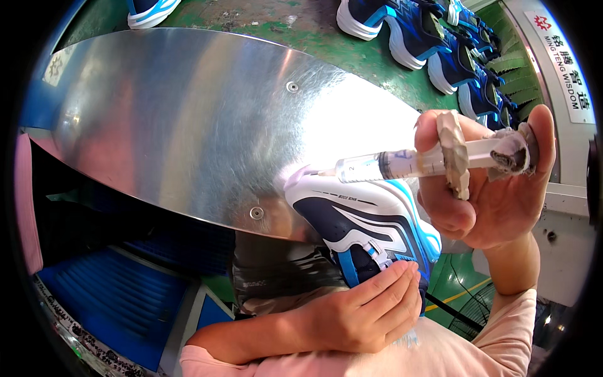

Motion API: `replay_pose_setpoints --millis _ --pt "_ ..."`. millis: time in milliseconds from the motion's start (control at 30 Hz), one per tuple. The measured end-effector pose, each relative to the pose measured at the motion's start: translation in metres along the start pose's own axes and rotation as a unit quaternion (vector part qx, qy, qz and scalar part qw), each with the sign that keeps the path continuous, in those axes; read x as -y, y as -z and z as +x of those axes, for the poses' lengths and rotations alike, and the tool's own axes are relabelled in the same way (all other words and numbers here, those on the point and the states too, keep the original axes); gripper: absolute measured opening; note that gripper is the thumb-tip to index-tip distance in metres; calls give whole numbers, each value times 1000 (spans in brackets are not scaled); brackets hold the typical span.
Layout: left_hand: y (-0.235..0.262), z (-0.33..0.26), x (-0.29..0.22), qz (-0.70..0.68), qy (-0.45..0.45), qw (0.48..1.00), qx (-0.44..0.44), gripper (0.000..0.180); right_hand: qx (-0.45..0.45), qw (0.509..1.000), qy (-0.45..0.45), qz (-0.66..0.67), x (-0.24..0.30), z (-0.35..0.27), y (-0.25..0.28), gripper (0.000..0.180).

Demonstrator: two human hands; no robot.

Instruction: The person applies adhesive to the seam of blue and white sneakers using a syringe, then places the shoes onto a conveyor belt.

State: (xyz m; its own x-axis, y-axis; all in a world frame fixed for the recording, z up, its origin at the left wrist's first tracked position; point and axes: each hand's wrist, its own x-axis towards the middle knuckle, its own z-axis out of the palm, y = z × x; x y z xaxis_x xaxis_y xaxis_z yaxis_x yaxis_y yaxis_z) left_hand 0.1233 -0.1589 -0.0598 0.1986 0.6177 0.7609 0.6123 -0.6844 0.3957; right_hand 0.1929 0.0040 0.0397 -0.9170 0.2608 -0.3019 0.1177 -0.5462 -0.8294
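A navy, white and light-blue sports shoe [342,217] is tipped on its side, its white sole facing up and its toe over the metal plate's near edge. My left hand [370,312] grips it around the ankle opening, where the fingertips partly hide the upper. In my right hand [496,198] is a clear plastic syringe [402,164], held level. Ragged, cream-coloured wrapping covers its finger flange and plunger end. My thumb is at the plunger end, with fingers around the flange. The needle tip lies at the sole's toe edge; whether it touches cannot be made out.
A shiny metal plate [188,125] with round screws spans the middle left. Several similar shoes [433,50] stand on a worn green surface [264,24] at the far right; another shoe [151,12] is far left. A blue panel [119,298] sits lower left, a pale machine panel [568,75] right.
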Motion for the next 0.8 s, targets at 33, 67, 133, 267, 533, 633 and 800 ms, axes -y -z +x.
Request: replay_pose_setpoints --millis 33,67,133,267,533,633,800 --pt "-1 0 0 5 -3 1000 -8 19 -3 1000 -3 4 0 1 0 94" --pt "-3 -1 0 3 -2 1000 -9 18 -7 1000 -7 11 -1 1 0 95" --pt "-2 -1 0 0 0 1000 -8 17 -22 999 -18 22 -1 3 -1 96" --pt "3 -2 1 -7 7 1000 -2 15 -50 998 -37 -13 3 9 -7 101" --pt "10 -2 4 -18 20 1000 15 13 -130 976 62 -166 -1 -6 -21 99" --pt "13 -2 7 -16 30 999 24 12 -152 974 48 -163 -2 -15 -20 96" --pt "16 -2 8 -18 42 998 44 11 -165 974 40 -149 -7 -31 -13 90"
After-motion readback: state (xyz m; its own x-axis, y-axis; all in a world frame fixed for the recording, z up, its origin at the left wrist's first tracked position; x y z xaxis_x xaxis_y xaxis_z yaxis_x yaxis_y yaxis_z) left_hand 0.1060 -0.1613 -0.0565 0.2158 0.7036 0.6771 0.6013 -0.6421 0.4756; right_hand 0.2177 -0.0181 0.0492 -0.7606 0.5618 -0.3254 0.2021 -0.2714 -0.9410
